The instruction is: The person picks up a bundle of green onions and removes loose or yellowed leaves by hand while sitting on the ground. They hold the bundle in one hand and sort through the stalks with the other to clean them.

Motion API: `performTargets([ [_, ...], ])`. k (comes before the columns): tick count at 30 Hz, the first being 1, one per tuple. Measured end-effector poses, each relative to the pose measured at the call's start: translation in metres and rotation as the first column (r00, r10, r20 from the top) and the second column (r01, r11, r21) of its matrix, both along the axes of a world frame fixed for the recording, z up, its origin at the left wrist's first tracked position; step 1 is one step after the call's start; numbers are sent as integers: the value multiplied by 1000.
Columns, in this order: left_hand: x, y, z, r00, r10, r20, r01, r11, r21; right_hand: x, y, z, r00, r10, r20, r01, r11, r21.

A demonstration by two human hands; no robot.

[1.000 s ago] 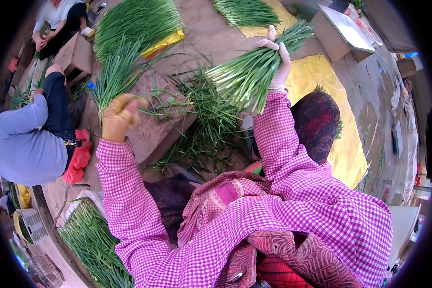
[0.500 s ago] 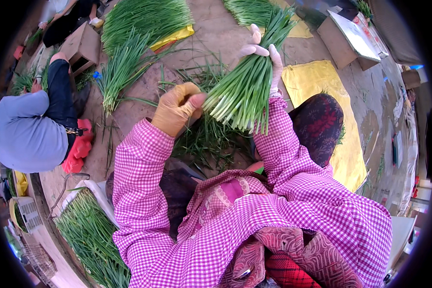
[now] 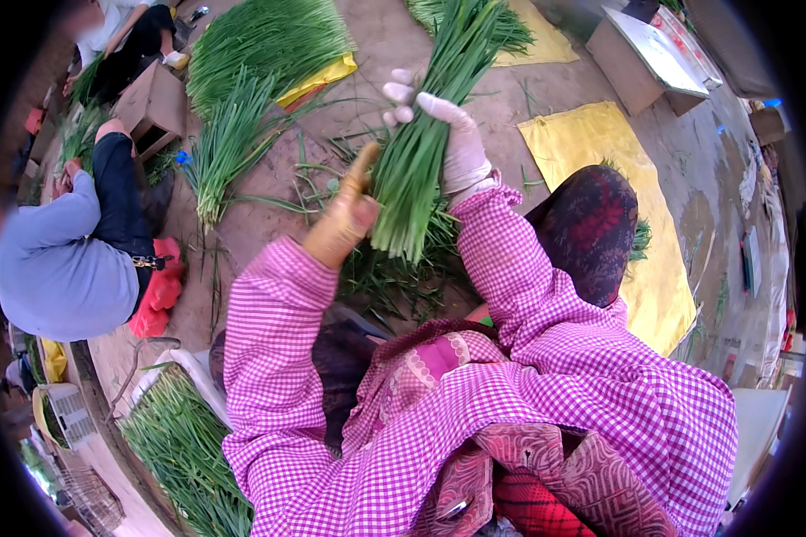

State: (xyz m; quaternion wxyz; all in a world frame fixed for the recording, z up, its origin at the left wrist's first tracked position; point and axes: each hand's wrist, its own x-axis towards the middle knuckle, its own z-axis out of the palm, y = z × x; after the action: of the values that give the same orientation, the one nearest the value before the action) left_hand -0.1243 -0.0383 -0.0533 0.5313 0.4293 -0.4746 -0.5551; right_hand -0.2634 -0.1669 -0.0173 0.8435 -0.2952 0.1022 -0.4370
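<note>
My right hand (image 3: 461, 143), in a white glove, is wrapped round a thick bunch of garlic chives (image 3: 412, 179). The bunch is held nearly upright, its leaf tips pointing away from me and its pale cut ends toward me. Against the left side of the bunch is my left hand (image 3: 347, 213), in a tan glove, with its fingers stretched out and its thumb apart. Nothing shows in its grasp. Below the bunch lies a heap of loose green leaves (image 3: 403, 282) on the ground between my legs.
A large chive pile (image 3: 269, 54) and a smaller bunch (image 3: 228, 152) lie ahead to the left. A yellow sheet (image 3: 591, 134) spreads by my right knee. A container of chives (image 3: 184, 438) stands at lower left. A person in grey (image 3: 72, 259) sits at left, near a wooden stool (image 3: 152, 103).
The bunch has swung more upright and moved left with my right hand. My left hand has gone from curled to stretched fingers beside the bunch.
</note>
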Motion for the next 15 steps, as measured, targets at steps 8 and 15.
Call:
performTargets([
  [8, -30, 20, -16, 900, 149, -410, 23, 922, 386, 16, 30, 13, 929, 96, -357, -97, 995, 15],
  [15, 6, 19, -3, 726, 241, -644, -73, 958, 276, 1, -6, -6, 866, -120, -485, 17, 977, -211],
])
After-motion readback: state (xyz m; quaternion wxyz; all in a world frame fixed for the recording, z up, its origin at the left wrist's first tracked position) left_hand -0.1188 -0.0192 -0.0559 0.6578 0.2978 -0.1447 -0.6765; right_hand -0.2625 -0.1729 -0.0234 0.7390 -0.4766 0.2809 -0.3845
